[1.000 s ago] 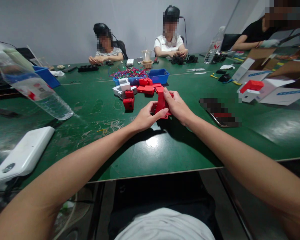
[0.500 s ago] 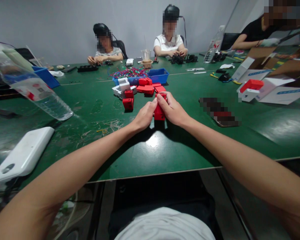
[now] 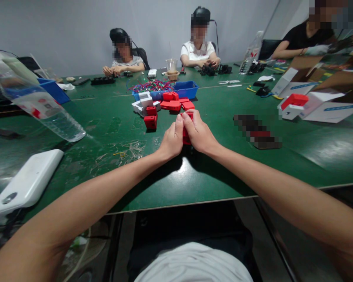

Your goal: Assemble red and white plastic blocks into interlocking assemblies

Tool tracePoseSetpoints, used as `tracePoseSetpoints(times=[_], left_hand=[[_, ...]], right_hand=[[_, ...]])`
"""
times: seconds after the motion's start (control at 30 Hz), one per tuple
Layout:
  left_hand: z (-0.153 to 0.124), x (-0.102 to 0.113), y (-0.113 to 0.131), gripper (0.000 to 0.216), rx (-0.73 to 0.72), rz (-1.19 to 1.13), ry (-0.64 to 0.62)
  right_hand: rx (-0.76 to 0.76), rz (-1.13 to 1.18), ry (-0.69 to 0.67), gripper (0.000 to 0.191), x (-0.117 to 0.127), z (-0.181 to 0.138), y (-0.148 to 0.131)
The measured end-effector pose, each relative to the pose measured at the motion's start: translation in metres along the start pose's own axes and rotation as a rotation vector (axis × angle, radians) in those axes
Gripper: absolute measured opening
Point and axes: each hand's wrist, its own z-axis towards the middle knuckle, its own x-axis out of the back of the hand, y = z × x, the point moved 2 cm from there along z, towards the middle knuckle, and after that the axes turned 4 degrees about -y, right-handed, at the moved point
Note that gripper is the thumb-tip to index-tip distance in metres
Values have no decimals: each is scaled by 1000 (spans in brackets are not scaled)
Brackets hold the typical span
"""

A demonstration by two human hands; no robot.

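Note:
Between my two hands is a red plastic block [image 3: 186, 137], mostly covered by fingers and thumbs. My left hand [image 3: 173, 138] closes on its left side, thumb pointing up along it. From the right, my right hand [image 3: 200, 132] wraps round the same block, its thumb close to the left one. Just beyond lie several loose red blocks [image 3: 170, 105] and white blocks [image 3: 144, 102]. A red block [image 3: 150, 122] stands apart, left of my hands.
A blue tray [image 3: 190, 91] holds tangled coloured wires [image 3: 153, 85]. On the left are a tilted water bottle [image 3: 51, 111] and a white device [image 3: 29, 180]. A phone [image 3: 257, 132] and open cartons [image 3: 326, 105] are at right. Other people sit around the green table [image 3: 153, 196].
My hands have come slightly nearer to me and closed further round the red block, so less of it shows. The loose blocks have stayed put.

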Motion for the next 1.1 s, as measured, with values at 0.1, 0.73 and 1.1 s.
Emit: tracePoseSetpoints(times=[0.1,0.73,1.1], left_hand=[[0,-1,1,67,5,11,9],[-1,1,3,72,19,16,15],[-2,2,4,70,14,27,11]], right_hand=[[-1,-9,-5,49,0,1,-1],[57,117,15,46,-5,5,8],[59,150,22,47,-6,6,12]])
